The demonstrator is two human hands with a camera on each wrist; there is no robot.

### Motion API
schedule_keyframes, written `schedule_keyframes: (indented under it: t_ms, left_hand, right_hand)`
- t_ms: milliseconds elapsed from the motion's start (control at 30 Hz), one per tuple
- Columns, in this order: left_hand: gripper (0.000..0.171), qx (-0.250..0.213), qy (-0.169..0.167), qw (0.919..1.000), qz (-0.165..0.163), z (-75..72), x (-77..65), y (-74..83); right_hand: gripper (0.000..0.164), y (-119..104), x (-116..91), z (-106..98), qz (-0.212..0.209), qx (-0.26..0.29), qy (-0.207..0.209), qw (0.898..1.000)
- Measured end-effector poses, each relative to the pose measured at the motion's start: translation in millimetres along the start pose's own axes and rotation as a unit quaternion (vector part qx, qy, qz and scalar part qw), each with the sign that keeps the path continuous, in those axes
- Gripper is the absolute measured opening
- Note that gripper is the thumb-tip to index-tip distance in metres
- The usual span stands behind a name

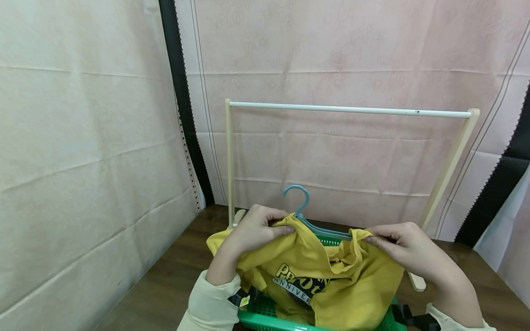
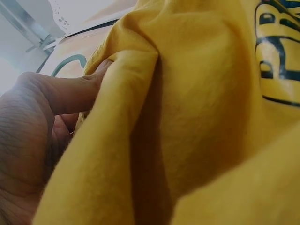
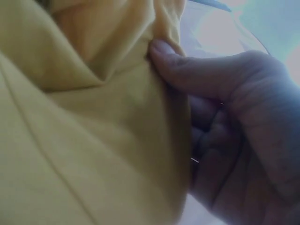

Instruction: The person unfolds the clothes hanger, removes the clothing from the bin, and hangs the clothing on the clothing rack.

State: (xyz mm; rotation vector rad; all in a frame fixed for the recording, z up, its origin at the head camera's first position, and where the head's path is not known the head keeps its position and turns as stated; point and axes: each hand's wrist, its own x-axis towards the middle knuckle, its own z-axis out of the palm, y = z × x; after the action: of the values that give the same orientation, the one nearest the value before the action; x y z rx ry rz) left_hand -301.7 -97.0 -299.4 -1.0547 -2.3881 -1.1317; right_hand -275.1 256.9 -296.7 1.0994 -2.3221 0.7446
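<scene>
A yellow T-shirt (image 1: 356, 294) with a dark printed logo is held up by both hands over a green basket (image 1: 285, 322). My left hand (image 1: 261, 227) pinches the cloth near the left side of the collar, thumb in front; the left wrist view shows the fold under the thumb. On the right, my right hand (image 1: 407, 246) pinches the shirt beside the other side of the collar, its thumb pressing the cloth in the right wrist view. A blue hanger (image 1: 304, 202) has its hook standing above the collar; its right arm shows behind the neck opening, and its left arm is hidden by the shirt.
Behind the hands stands a rack with a white crossbar (image 1: 348, 109) and pale side posts (image 1: 449, 170). The brown wooden table (image 1: 165, 280) runs beneath it. Light cloth walls (image 1: 91, 138) enclose the back and left.
</scene>
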Motion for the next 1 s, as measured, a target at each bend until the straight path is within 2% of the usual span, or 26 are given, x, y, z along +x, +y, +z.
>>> schedule_keyframes:
  t_ms: [233, 767, 1000]
  left_hand:
    - [0.011, -0.003, 0.007, 1.0000, 0.001, -0.5, 0.3, 0.3]
    - [0.005, -0.013, 0.011, 0.9999, 0.000, 3.8, -2.7, -0.5]
    - [0.003, -0.010, 0.023, 0.9996, 0.015, 4.4, -0.8, -0.4]
  right_hand:
    - [0.029, -2.5, 2.3, 0.7, -0.015, -0.004, 0.030, 0.999]
    - [0.034, -4.4, 6.9, 10.7, -0.066, -0.053, 0.082, 0.993]
    - [0.034, -5.3, 9.1, 12.3, -0.064, -0.063, 0.093, 0.992]
